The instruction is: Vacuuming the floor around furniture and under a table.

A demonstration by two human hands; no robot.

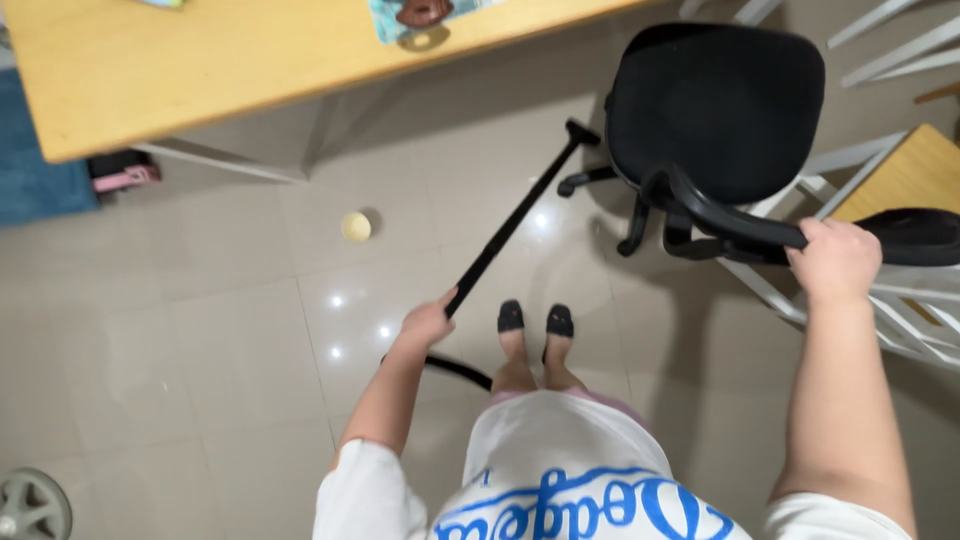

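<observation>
Left hand [428, 322] is gripping the vacuum wand [515, 222], right hand [836, 258] is clamping the chair [715, 110] back, tilting it aside off the floor [200, 330].

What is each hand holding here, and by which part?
The left hand grips a black vacuum wand at its upper end, near the hose. The right hand grips the black office chair by the top edge of its backrest.
</observation>
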